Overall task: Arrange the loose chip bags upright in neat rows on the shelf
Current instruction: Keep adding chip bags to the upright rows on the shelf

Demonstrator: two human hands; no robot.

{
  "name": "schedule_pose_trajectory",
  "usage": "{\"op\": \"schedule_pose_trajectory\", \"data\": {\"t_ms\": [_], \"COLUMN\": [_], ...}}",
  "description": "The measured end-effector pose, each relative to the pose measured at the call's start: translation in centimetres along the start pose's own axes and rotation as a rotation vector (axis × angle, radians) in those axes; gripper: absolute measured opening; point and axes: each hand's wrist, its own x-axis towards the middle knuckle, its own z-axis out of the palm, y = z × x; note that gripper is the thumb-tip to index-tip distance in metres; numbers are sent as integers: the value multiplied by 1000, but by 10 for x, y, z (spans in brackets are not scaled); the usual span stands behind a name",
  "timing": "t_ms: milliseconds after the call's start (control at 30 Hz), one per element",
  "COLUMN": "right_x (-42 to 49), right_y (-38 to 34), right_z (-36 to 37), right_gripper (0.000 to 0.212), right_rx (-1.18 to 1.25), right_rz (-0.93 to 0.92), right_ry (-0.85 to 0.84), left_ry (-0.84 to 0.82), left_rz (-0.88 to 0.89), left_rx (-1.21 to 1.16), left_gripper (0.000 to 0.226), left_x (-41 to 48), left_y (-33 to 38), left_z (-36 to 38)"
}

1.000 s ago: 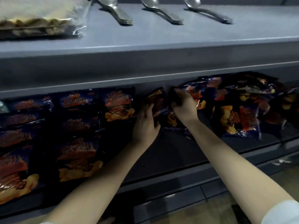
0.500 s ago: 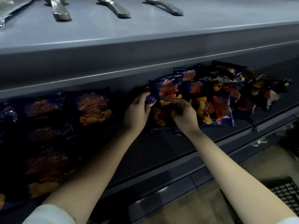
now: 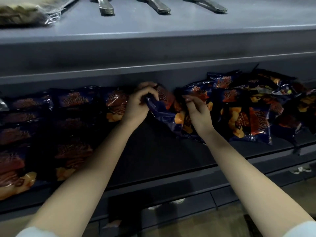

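Btw hands: crinkled glossy bag

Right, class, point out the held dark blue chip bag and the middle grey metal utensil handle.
dark blue chip bag (image 3: 160, 113): head view, plain blue panel.
middle grey metal utensil handle (image 3: 162, 9): head view, blunt end.

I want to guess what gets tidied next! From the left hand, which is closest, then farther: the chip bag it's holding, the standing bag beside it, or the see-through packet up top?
1. Held chip bag: gripped by the left hand, on its right.
2. Standing bag: just beside the hand, on its left.
3. See-through packet: upper shelf, far left.
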Motion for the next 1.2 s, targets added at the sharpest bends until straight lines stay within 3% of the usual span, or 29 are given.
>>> {"op": "schedule_pose_trajectory", "data": {"t_ms": [100, 200, 267, 333, 400, 500, 567, 667, 767, 1033, 1133, 1200], "right_x": [4, 0, -5, -8, -8, -6, -5, -9, -17, -26, -23, -19], "right_y": [-4, -3, -3, -4, -6, -12, -18, -18, -10, 8, 3, 3], "right_z": [6, 11, 13, 15, 19, 22, 22, 26, 34, 61, 70, 77], "right_gripper": [52, 34, 33, 55, 71, 48, 38, 41, 51, 51, 50, 51], "right_rx": [193, 278, 375, 452, 485, 586, 515, 403, 326, -52, -113, -114], "right_rz": [308, 329, 353, 340, 290, 219, 150, 72, 56, 4, 34, 48], "right_ry": [-382, -722, -807, -858, -812, -574, -458, -448, -420, -343, -252, -251], "left_ry": [-56, -53, -2, 58, 125, 144, 95, -5, 12, 76, 85, 7], "left_rz": [-129, -184, -227, -255, -293, -429, -502, -467, -468, -546, -460, -374], "left_rx": [-175, -295, -398, -456, -551, -611, -410, -127, 26, 155, 393, 608], "left_gripper": [61, 56, 44, 42, 48, 28, 36, 61, 57, 59, 68, 70], "left_x": [-7, -16, -22, -26, -29, -32, -38, -52, -67, -94, -106, -118], "left_y": [8, 9, 13, 19, 25, 30, 29, 30, 20, -6, -17, -17], "left_z": [-14, -24, -29, -33, -36, -43, -45, -36, -27, -26, -26, -23]}}
